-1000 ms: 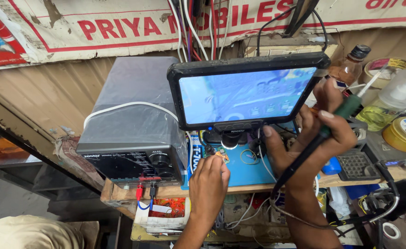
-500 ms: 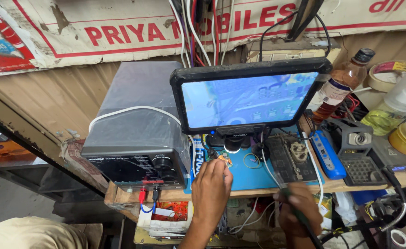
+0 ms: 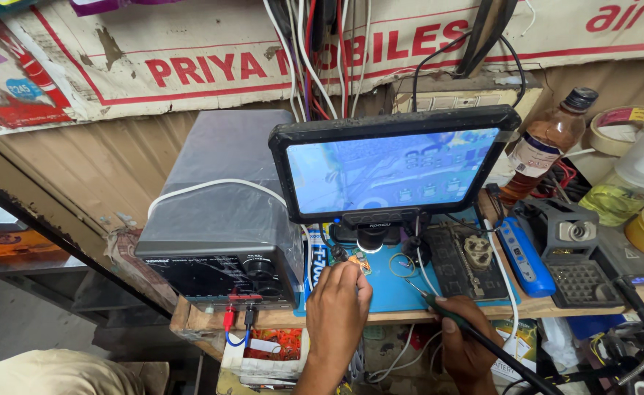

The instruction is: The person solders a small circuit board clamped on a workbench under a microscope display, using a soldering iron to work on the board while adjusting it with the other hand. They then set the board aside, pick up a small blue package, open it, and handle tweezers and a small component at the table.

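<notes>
While the left hand [image 3: 337, 300] pinches a small board [image 3: 360, 263], the right hand's [image 3: 462, 333] grip grasps a slender iron [image 3: 439, 311].

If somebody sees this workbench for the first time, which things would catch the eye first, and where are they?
The glowing microscope screen stands out first, at the centre above the blue work mat. Below it, the left hand holds a small part under the lens, while the right hand grips a soldering iron at the mat's front edge. To the left stands a grey power supply wrapped in plastic.
</notes>
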